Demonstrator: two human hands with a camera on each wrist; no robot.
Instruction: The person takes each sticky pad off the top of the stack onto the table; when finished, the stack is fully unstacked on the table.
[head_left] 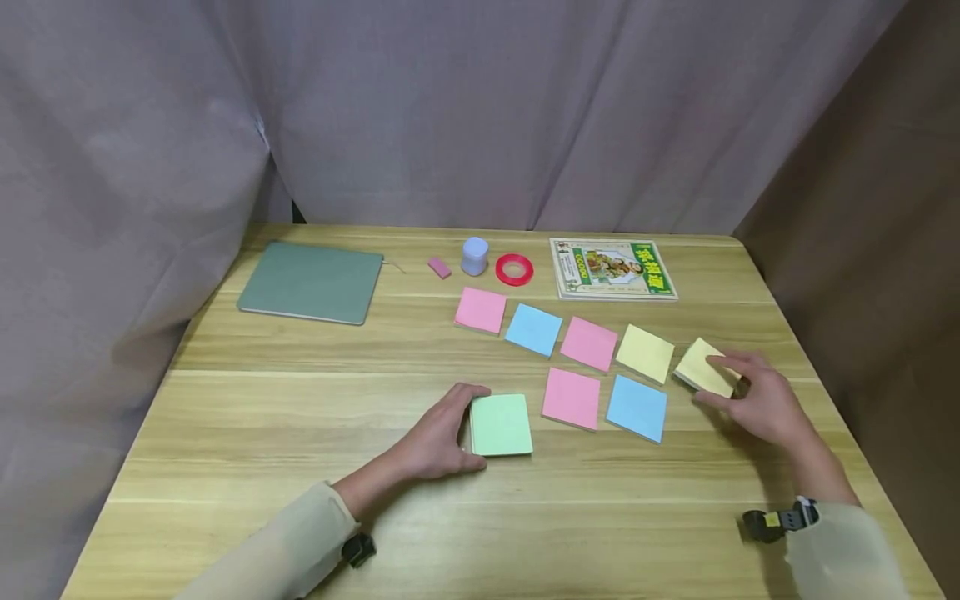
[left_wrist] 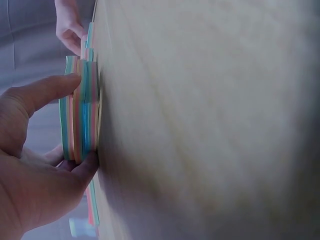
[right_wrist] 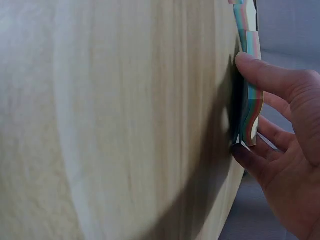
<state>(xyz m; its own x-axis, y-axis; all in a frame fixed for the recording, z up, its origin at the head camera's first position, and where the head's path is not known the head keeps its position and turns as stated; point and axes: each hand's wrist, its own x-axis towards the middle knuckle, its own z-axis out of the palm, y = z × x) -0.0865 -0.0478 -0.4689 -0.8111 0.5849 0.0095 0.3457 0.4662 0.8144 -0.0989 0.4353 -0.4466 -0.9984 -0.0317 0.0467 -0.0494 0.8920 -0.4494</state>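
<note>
My left hand [head_left: 471,427] grips the left edge of a green-topped sticky-note pad [head_left: 504,425] that lies on the wooden table [head_left: 262,417]. In the left wrist view the thumb and a finger pinch this many-coloured stack [left_wrist: 82,115] by its sides. At the right, my right hand [head_left: 707,380] pinches a yellow-topped pad [head_left: 696,365], which sits slightly tilted. The right wrist view shows that pad [right_wrist: 250,105] between a finger and the thumb. Between the hands lie several more pads: pink [head_left: 481,309], blue [head_left: 534,329], pink [head_left: 589,342], yellow [head_left: 645,353], pink [head_left: 572,397] and blue [head_left: 637,407].
Along the back of the table lie a grey-green flat case [head_left: 311,282], a pink eraser [head_left: 439,267], a small lilac pot [head_left: 475,255], a red tape ring [head_left: 514,269] and a green-bordered book [head_left: 612,268]. Grey curtains hang behind and at both sides.
</note>
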